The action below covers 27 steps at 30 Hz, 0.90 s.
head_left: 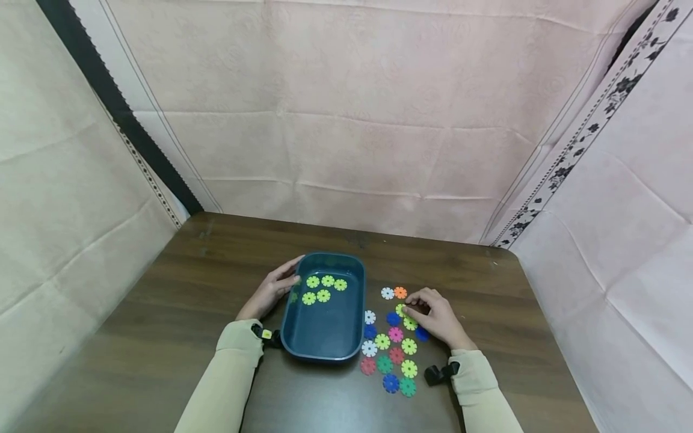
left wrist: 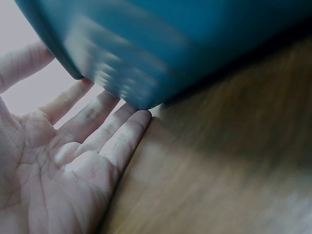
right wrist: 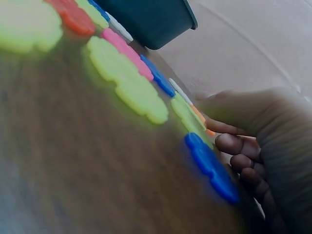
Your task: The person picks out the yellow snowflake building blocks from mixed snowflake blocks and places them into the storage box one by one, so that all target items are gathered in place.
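Note:
My left hand [head_left: 273, 290] holds the left rim of a dark teal tray [head_left: 325, 355], thumb at the rim. In the left wrist view its nearly straight fingers [left wrist: 102, 114] touch the tray's outer wall. Several yellow-green flower-shaped discs [head_left: 323, 295] lie inside the tray. Right of it, my right hand [head_left: 437, 316] has its thumb and index fingertips at a yellow-green disc [head_left: 400, 310]; whether they pinch it cannot be told. Another yellow-green disc [head_left: 410, 324] and a blue disc [head_left: 421, 334] lie under or beside this hand. An orange disc [head_left: 400, 292] is just beyond the fingertips.
Several more flower discs lie on the brown wooden table [head_left: 162, 337]: white [head_left: 369, 348], pink [head_left: 396, 334], red [head_left: 368, 366], green [head_left: 408, 386] and blue [head_left: 391, 383]. Pale cloth [head_left: 346, 150] hangs behind the table and along both sides.

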### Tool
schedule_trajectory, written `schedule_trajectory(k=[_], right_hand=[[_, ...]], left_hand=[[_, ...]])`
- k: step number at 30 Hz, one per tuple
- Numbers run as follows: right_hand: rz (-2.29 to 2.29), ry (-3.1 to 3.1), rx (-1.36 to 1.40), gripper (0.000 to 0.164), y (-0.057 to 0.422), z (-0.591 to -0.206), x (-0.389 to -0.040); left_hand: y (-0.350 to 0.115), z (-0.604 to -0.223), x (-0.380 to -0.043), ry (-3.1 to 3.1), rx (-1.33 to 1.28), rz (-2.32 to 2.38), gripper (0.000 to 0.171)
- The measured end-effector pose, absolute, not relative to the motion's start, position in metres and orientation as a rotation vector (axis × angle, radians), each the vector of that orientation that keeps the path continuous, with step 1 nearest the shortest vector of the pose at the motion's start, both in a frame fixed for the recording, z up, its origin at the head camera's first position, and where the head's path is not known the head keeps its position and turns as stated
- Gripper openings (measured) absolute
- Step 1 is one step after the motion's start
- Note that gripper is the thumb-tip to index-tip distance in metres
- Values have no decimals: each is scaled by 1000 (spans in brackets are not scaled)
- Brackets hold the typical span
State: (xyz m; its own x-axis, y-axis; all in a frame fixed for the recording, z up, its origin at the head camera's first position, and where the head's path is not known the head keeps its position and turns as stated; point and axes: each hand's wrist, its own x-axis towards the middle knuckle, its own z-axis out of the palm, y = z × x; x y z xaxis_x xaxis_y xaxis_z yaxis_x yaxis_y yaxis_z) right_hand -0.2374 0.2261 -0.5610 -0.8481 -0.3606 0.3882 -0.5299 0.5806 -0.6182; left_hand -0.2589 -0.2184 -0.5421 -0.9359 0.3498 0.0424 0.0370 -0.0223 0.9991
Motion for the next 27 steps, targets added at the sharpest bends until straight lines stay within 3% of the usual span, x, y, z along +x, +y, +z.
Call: schedule_trajectory(k=[27], right_hand=[[1090, -2718, 709, 23, 222, -557, -237]], left_hand=[[-220, -544, -261, 2056, 411, 2039, 53]])
